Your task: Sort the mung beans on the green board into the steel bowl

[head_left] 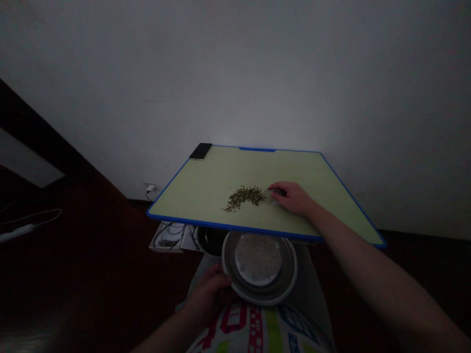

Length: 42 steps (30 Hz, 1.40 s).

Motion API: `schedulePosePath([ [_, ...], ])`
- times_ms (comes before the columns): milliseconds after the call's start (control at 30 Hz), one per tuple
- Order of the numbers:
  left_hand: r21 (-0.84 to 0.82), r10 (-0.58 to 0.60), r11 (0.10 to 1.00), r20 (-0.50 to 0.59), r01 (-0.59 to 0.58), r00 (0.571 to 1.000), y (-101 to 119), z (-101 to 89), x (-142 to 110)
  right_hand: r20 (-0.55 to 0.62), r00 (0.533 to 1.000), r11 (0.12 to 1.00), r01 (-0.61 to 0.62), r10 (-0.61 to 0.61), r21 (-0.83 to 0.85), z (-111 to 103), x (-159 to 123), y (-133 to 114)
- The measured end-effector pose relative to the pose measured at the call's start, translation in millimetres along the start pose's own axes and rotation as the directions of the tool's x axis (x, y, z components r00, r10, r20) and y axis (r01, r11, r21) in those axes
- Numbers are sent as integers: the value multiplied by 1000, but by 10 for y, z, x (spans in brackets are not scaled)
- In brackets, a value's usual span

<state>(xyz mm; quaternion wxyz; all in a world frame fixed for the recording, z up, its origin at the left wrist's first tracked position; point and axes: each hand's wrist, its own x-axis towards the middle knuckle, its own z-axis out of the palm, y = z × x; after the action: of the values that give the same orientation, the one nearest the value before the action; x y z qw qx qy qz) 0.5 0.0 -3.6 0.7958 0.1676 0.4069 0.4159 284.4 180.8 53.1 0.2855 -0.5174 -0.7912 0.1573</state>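
A loose heap of small brown-green bits point(246, 197), like seeds or dried pieces, lies on the pale-green board top of a small table point(228, 169). My right hand point(292, 197) rests at the heap's right end, closed around a small utensil point(280, 191) with a dark handle; its thin, shiny tip reaches the bits, and its exact kind is unclear. Below the table's front edge, my left hand point(211, 290) grips the left rim of a metal bowl point(289, 287) over my lap. Inside the bowl is a round white layer point(257, 260) with a grainy surface.
A black phone point(200, 151) lies at the table's far left corner. Under the front edge are a dark pot point(211, 240) and a white box point(167, 237) with black cables. A pale wall stands behind the table, with a plugged-in charger point(150, 188) low on the left.
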Motion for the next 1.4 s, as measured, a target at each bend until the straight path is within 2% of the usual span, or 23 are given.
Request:
schedulePosePath([
  [267,-35,24,999,35,-23,999,-73,-99,66,31,999,999,34,-34,22,-4,-5,15],
  [633,-10,18,1000,64,-17,998,-50,-87,36,34,999,997,17,-20,81,-26,-34,22],
  [800,-14,19,1000,36,-18,999,-62,-98,63,10,1000,997,-3,2,81,-29,-23,16],
  [1033,-26,-4,1000,30,5,1000,-94,-157,92,57,998,998,-1,-3,62,-24,-30,7],
  [1267,-4,-7,1000,45,7,999,-48,-94,45,59,998,996,28,-33,81,-8,-29,18],
  [1400,-1,2,1000,19,-2,1000,-30,-62,32,1,999,985,40,-40,166,-55,-44,4],
])
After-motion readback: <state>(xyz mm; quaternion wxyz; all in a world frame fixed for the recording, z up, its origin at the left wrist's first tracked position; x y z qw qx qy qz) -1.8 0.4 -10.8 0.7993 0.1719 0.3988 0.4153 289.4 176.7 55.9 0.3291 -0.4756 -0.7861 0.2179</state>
